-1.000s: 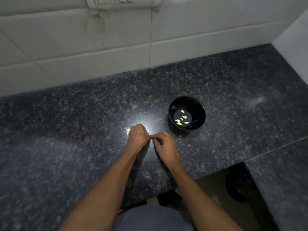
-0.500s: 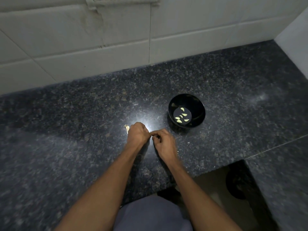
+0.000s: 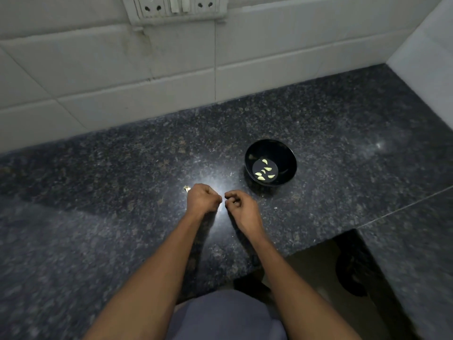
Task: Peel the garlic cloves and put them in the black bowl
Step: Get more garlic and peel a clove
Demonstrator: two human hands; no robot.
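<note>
The black bowl (image 3: 289,155) stands on the dark granite counter (image 3: 122,168), with several peeled garlic cloves (image 3: 264,171) lying in its bottom. My left hand (image 3: 202,198) is curled into a fist just left of my right hand (image 3: 239,204), down and left of the bowl. Its fingers grip a garlic clove that is hidden inside them. The right hand's thumb and forefinger pinch together at a small bit of garlic skin. A narrow gap separates the two hands. A pale scrap of garlic (image 3: 186,188) lies on the counter at the left hand's far side.
A white tiled wall (image 3: 171,69) with a socket plate (image 3: 176,7) runs along the back, and a side wall closes the right. The counter's front edge has a cut-out (image 3: 318,266) at lower right, with a dark round object below.
The fingertips of both hands met at one point before. Now the hands have pulled slightly apart. The camera has tilted up, showing the socket plate again.
</note>
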